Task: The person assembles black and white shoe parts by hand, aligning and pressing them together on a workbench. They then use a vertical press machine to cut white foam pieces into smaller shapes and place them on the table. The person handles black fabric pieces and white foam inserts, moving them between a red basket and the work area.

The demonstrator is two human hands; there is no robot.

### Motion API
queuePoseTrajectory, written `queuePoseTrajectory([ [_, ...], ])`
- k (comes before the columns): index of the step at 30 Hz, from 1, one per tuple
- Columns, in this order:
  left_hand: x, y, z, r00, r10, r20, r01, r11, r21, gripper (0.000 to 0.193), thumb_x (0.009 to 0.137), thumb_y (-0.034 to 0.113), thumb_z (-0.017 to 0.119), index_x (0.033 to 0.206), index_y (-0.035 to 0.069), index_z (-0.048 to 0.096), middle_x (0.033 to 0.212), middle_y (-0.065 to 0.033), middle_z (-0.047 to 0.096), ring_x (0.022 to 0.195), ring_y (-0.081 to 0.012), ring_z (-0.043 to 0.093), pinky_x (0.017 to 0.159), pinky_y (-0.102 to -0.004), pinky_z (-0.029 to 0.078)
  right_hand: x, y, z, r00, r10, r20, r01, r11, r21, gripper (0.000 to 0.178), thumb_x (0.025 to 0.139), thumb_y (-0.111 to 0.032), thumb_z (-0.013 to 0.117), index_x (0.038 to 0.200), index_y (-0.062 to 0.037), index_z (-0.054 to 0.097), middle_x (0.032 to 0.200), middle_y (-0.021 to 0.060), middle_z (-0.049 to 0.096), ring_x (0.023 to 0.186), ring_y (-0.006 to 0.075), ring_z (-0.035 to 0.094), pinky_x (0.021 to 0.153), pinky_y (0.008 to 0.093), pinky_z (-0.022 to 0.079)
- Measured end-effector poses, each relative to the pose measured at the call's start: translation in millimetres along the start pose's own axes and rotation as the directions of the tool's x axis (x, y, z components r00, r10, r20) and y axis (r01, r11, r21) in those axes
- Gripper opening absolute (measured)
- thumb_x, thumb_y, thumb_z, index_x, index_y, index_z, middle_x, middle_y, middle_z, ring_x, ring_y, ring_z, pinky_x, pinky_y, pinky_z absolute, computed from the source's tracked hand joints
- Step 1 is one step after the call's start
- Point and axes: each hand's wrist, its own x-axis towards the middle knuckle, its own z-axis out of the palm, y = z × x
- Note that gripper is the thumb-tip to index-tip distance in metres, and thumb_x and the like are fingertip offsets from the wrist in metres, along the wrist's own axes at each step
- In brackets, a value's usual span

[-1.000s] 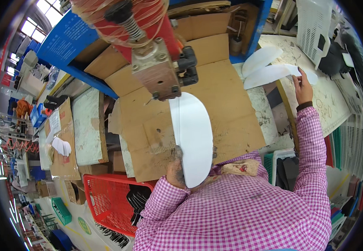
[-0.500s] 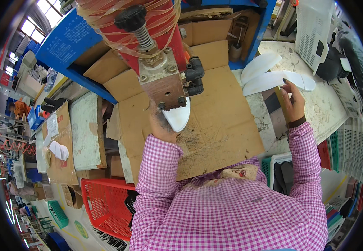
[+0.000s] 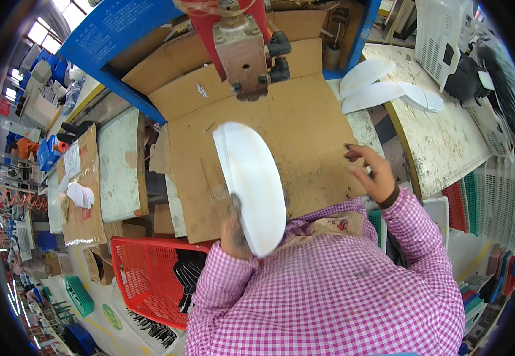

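My left hand grips a stack of long white insole-shaped pieces near its lower end, thumb along the edge. The stack hangs over the near part of a cardboard sheet and tilts toward my body. My right hand hovers above the sheet's right edge, fingers bent and apart, with nothing in it. Beyond the stack is the metal head of a red press arm, apart from both hands. More white insole-shaped pieces lie on the right-hand worktop.
A blue machine frame surrounds the cardboard at the back. Low on the left stands a red basket with dark pieces inside. White crates and a black object occupy the right back. White pieces rest on cardboard at far left.
My left hand has come back from under the press head toward my body, bringing the white stack into full view. My right hand has left the white pieces on the right and moved nearer.
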Motion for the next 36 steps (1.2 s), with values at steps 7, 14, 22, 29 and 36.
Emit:
queuePoseTrajectory([
  [7,54,2,21,0.980,0.200,0.010,-0.200,0.979,0.031,0.054,0.088,0.023,0.056,0.131,0.002,0.032,0.120,-0.0158,0.052,0.106,-0.0293,0.056,0.084,-0.0444,0.052,-17,-35,46,0.973,0.115,0.202,-0.215,0.779,0.590,0.042,0.079,-0.015,0.071,0.114,-0.0014,0.052,0.097,0.0072,0.063,0.086,0.0121,0.058,0.070,0.0235,0.044],
  [14,69,-11,50,0.955,0.283,0.086,-0.283,0.959,-0.020,0.053,0.087,0.018,0.056,0.132,0.003,0.031,0.121,-0.0151,0.049,0.109,-0.0280,0.054,0.086,-0.0432,0.052,-19,-51,65,0.955,0.228,0.188,-0.286,0.558,0.779,0.025,0.080,-0.009,0.069,0.096,-0.0040,0.050,0.084,0.0040,0.061,0.074,0.0083,0.058,0.066,0.0214,0.046],
  [22,66,-18,55,0.952,0.291,0.094,-0.300,0.948,0.104,0.055,0.079,0.001,0.053,0.130,0.002,0.033,0.118,-0.0154,0.049,0.106,-0.0282,0.054,0.087,-0.0417,0.051,-14,-52,48,0.888,0.422,0.181,-0.412,0.557,0.721,0.014,0.088,-0.018,0.060,0.087,-0.0035,0.058,0.069,0.0051,0.063,0.055,0.0060,0.054,0.046,0.0187,0.034],
  [29,63,-13,48,0.963,0.269,-0.003,-0.263,0.941,0.213,0.053,0.071,-0.002,0.056,0.123,-0.002,0.043,0.105,-0.0145,0.058,0.091,-0.0259,0.061,0.080,-0.0371,0.053,-3,16,-19,0.817,0.463,-0.344,-0.091,0.693,0.715,0.018,0.086,-0.011,0.060,0.098,0.0032,0.060,0.074,0.0083,0.065,0.063,0.0135,0.063,0.046,0.0211,0.044],
  [36,53,5,23,0.976,0.210,-0.062,-0.191,0.954,0.229,0.059,0.071,-0.002,0.057,0.128,0.000,0.041,0.108,-0.0138,0.059,0.093,-0.0290,0.061,0.079,-0.0404,0.054,-1,129,-139,0.763,0.582,-0.280,-0.327,0.722,0.609,0.018,0.087,-0.013,0.060,0.097,0.0019,0.063,0.072,0.0080,0.065,0.059,0.0115,0.062,0.050,0.0212,0.050],
])
